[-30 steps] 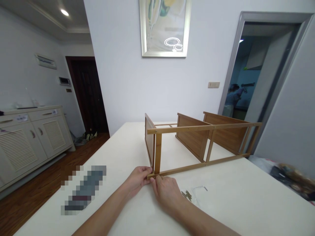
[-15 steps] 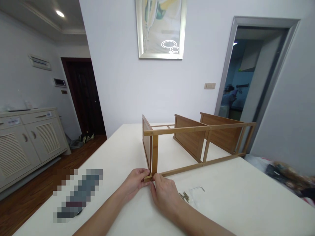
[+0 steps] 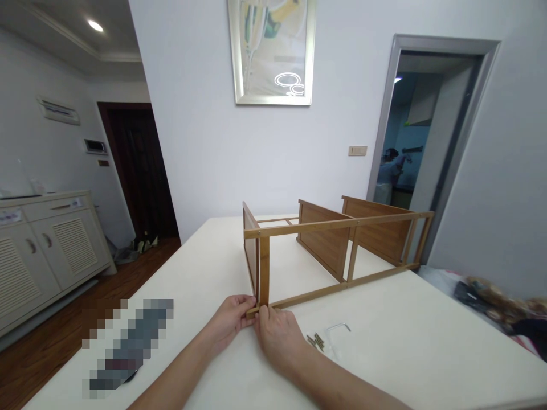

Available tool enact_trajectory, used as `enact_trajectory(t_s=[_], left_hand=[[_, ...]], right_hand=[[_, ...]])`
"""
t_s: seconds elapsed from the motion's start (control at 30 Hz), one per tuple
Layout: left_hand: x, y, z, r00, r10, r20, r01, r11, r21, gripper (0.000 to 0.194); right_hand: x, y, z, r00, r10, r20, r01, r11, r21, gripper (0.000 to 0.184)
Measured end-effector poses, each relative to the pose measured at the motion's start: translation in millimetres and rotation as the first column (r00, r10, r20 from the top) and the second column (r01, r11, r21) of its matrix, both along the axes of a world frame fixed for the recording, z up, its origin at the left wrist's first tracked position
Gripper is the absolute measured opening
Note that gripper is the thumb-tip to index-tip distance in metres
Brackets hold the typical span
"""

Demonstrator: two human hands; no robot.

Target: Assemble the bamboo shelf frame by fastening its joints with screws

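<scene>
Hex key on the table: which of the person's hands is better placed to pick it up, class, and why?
Probably the right hand: it is nearer the hex key. The left hand is farther off, with the right between; both touch a near corner of the wooden frame.

A framed picture [image 3: 273, 54] hangs on the pale wall [image 3: 192, 114], above and left of a switch plate [image 3: 358, 151]. At right, a grey-framed doorway [image 3: 427, 131] shows a dim, bluish room. At left, a cream louvred cabinet [image 3: 51, 245] and dark door [image 3: 141, 171] meet brown wood flooring [image 3: 132, 276] beneath a lit ceiling lamp [image 3: 95, 25].
</scene>
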State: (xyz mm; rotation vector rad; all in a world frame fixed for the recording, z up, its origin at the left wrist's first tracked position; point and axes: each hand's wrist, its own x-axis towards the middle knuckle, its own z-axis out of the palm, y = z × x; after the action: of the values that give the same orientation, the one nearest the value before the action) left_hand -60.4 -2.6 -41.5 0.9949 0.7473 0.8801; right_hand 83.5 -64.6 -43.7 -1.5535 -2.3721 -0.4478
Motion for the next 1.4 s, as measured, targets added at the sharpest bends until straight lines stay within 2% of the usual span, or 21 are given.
enact_trajectory(t_s=[0.1, 0.33, 0.47, 0.53, 0.63, 0.7, 0.8, 1.13, 1.3, 1.4], left_hand=[[-1, 1, -2.5, 1.0, 0.0, 0.01, 0.0, 1.0, -0.021, 0.026], [-4, 3, -3.9, 0.999, -0.025, -0.042, 0.025, 1.0, -0.01, 0.024], [-5, 2, -2.2, 0.995, -0.002, -0.096, -0.002, 0.999, -0.04, 0.022], [-5, 3, -2.6, 0.994, 0.006, -0.109, -0.013, 0.998, -0.056, 0.019], [-5, 3, -3.4, 0.994, 0.013, -0.106, -0.02, 0.997, -0.069, 0.017], [-5, 3, -2.7, 0.995, 0.01, -0.1, -0.017, 0.998, -0.066, 0.017], [-4, 1, -0.3, 0.996, 0.007, -0.094, -0.012, 0.998, -0.054, 0.019], [-4, 3, 1.4, 0.998, 0.022, -0.052, -0.026, 0.995, -0.094, 0.015], [-3, 0, 5.9, 0.999, 0.022, -0.042, -0.027, 0.994, -0.108, 0.01], [-3, -2, 8.2, 0.999, 0.021, -0.041, -0.026, 0.992, -0.126, 0.01]], right_hand=[[0, -3, 2.2, 1.0, -0.014, -0.024, 0.015, 0.999, 0.034, 0.009], [14, -23, 16.6, 0.985, 0.033, -0.167, 0.0, 0.981, 0.195, 0.016], [51, -49, 19.5, 0.937, -0.071, -0.343, 0.148, 0.967, 0.206, 0.025], [79, -61, 13.3, 0.898, -0.139, -0.417, 0.234, 0.954, 0.187, 0.023], [121, -72, 0.7, 0.871, -0.232, -0.434, 0.317, 0.939, 0.136, 0.019], [143, -74, -5.3, 0.88, -0.251, -0.404, 0.313, 0.945, 0.095, 0.022], [161, -72, -9.6, 0.887, -0.236, -0.397, 0.271, 0.962, 0.032, 0.028], [172, -57, -23.5, 0.893, -0.215, -0.396, 0.236, 0.972, 0.005, 0.022], [169, -58, -23.9, 0.878, -0.274, -0.392, 0.301, 0.954, 0.008, 0.022], [166, -63, -21.2, 0.84, -0.331, -0.43, 0.354, 0.935, -0.029, 0.02]])
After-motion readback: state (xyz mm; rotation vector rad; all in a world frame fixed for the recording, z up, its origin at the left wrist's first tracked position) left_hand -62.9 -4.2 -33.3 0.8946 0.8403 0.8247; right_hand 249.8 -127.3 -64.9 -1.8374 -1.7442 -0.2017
